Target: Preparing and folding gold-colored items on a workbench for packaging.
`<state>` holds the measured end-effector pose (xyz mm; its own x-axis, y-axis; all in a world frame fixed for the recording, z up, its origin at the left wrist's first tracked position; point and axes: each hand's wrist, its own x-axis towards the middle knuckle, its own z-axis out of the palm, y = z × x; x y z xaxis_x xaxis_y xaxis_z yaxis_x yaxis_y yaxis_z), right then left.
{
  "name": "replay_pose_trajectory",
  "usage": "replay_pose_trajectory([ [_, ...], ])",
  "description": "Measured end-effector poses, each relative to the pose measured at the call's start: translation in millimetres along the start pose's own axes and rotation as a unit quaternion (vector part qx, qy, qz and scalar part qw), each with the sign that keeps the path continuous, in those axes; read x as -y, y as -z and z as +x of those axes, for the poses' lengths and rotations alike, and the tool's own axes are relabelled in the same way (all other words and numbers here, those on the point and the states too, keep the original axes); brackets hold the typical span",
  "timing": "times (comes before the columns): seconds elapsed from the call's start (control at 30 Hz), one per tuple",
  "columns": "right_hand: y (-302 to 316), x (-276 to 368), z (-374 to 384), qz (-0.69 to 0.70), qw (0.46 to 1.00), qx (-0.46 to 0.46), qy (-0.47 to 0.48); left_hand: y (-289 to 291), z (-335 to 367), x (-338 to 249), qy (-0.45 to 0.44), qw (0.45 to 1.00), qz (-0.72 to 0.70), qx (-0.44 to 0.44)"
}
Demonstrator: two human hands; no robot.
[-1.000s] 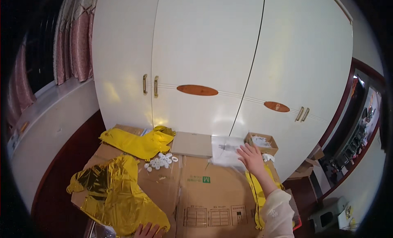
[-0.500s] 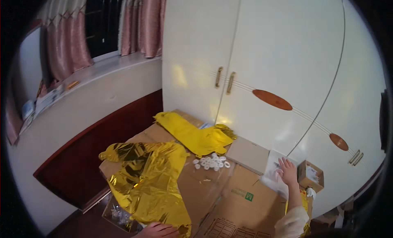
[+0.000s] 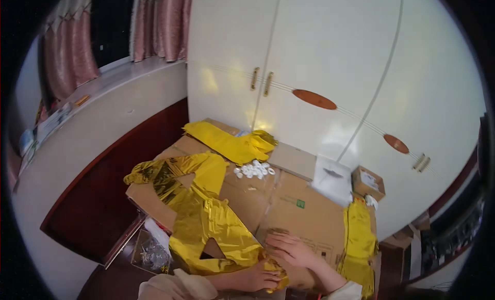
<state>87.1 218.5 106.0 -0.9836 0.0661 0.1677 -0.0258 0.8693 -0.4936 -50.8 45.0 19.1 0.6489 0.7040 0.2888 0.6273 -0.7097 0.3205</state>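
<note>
A large gold foil balloon (image 3: 206,217), flat and creased, with a triangular hole near its close end, stretches across the cardboard toward me. At its near right corner, my left hand (image 3: 260,276) closes over a crumpled end of the foil. My right hand (image 3: 290,250) is just beyond it, fingers extended and lying low over the cardboard (image 3: 294,217) by the foil's edge. Its fingertips' underside is hidden. Farther off, a cluster of small white rings (image 3: 254,169) sits beside a second folded stack of yellow foil (image 3: 232,143).
At the right lie more gold foil pieces (image 3: 359,233), a clear plastic bag (image 3: 332,179) and a small open box (image 3: 368,183). A flat grey-beige board (image 3: 293,160) rests by the white wardrobe (image 3: 330,52). Low on the left stands a box of clear plastic bits (image 3: 153,253).
My right hand has come from the clear bag back toward me. The near end of the gold foil has shifted right with my left hand, and its triangular hole now shows.
</note>
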Motion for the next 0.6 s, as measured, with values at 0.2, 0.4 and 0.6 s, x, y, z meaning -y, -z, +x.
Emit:
replay_pose_trajectory([
  [0.2,-38.2,-10.6,-48.8,-0.133,0.988,0.075,-0.03,-16.4,83.3,-23.8,-0.077,0.98,-0.121,0.141],
  [0.4,-29.0,-52.7,-88.1,-0.219,0.966,0.005,-0.134,9.5,72.0,-22.9,-0.097,0.994,0.037,-0.02],
  [0.6,-10.1,-72.5,-110.5,-0.195,0.958,-0.043,-0.205,75.8,46.9,49.4,0.233,0.947,0.128,0.179],
])
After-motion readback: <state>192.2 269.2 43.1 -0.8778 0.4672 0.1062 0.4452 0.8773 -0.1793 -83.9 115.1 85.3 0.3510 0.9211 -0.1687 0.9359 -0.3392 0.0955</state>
